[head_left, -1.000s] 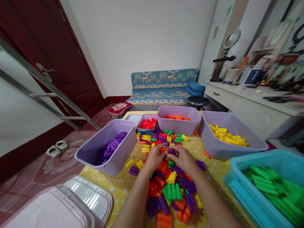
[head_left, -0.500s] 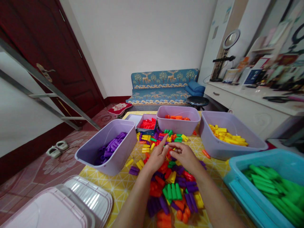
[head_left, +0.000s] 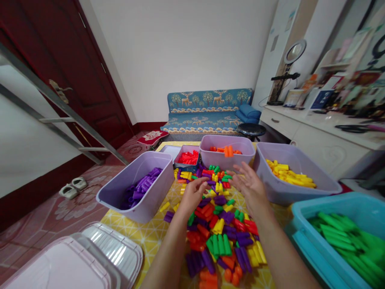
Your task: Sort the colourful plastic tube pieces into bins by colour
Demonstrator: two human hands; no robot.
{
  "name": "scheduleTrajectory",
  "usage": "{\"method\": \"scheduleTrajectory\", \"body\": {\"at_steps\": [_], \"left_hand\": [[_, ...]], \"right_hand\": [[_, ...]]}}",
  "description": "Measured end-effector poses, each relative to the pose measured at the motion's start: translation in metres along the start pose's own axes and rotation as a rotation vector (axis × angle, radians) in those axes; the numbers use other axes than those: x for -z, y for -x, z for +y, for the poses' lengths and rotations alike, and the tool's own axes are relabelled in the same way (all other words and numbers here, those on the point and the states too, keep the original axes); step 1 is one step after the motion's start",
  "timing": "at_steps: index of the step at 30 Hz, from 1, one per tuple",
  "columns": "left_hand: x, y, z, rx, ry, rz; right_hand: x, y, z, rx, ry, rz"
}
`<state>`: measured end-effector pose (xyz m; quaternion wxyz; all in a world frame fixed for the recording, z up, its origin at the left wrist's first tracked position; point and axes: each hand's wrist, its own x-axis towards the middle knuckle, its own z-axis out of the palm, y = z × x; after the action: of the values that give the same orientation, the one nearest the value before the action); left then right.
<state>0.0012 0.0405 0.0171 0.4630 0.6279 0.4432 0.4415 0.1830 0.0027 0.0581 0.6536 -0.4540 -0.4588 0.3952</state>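
My left hand (head_left: 194, 194) hovers over the left side of a mixed pile of plastic pieces; its fingers are loosely curved, with nothing seen in them. My right hand (head_left: 248, 184) is open, fingers spread, to the right of the pile. An orange piece (head_left: 228, 151) is in the air beyond my right hand, at the front of a lilac bin (head_left: 210, 157) that contains orange pieces. Green joined pieces (head_left: 219, 245), purple pieces (head_left: 243, 259) and yellow pieces (head_left: 218, 226) lie between my forearms. Small red pieces (head_left: 189, 157) fill a small box behind the pile.
A lilac bin (head_left: 144, 218) with purple pieces stands at left, another lilac bin (head_left: 270, 192) with yellow pieces at right. A turquoise bin (head_left: 303, 210) holds green pieces. Lids (head_left: 60, 265) lie at front left. Behind the yellow-covered table (head_left: 123, 230) is a blue sofa (head_left: 207, 120).
My hands have moved apart from being together over the pile. The orange piece has left my hands and is airborne near the lilac bin. My right hand has opened and moved right.
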Motion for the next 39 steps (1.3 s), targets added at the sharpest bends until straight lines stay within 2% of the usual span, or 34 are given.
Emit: {"method": "scheduleTrajectory", "body": {"at_steps": [2,5,8,10,12,14,16,19,22,25,27,31,36,39], "left_hand": [[0.004,0.002,0.005,-0.015,-0.123,-0.017],[0.02,0.012,0.018,-0.042,-0.372,-0.07],[0.039,0.024,0.034,-0.017,-0.535,-0.255],[0.045,0.031,0.042,-0.002,-0.607,-0.373],[0.043,0.035,0.047,0.012,-0.671,-0.42],[0.034,0.036,0.048,0.009,-0.743,-0.387],[0.021,0.035,0.047,-0.005,-0.813,-0.333],[0.003,0.033,0.04,0.017,-0.887,-0.299],[-0.008,0.03,0.029,0.032,-0.89,-0.279],[-0.01,0.023,0.016,-0.048,-0.775,-0.242],[-0.009,0.017,0.008,-0.082,-0.662,-0.199],[-0.009,0.008,0.0,-0.055,-0.421,-0.047],[-0.013,0.005,0.001,-0.092,-0.204,-0.103],[-0.013,0.004,0.001,-0.089,-0.17,-0.048]], "right_hand": [[0.001,-0.003,0.002,0.032,-0.021,0.035],[0.006,-0.005,0.008,-0.02,0.165,-0.019],[0.012,-0.007,0.016,-0.06,0.38,-0.116],[0.016,-0.006,0.021,-0.077,0.506,-0.238],[0.019,-0.003,0.024,-0.113,0.648,-0.426],[0.019,0.003,0.025,-0.137,0.817,-0.601],[0.017,0.01,0.024,-0.111,0.981,-0.676],[0.008,0.016,0.027,-0.028,1.118,-0.672],[-0.002,0.017,0.038,-0.006,1.161,-0.66],[-0.007,0.014,0.047,0.004,1.164,-0.531],[-0.009,0.011,0.049,0.024,1.111,-0.444],[-0.007,0.005,0.049,0.036,0.914,-0.349],[-0.006,0.0,0.053,-0.02,0.611,-0.332],[-0.007,0.0,0.053,-0.004,0.572,-0.31]]}}
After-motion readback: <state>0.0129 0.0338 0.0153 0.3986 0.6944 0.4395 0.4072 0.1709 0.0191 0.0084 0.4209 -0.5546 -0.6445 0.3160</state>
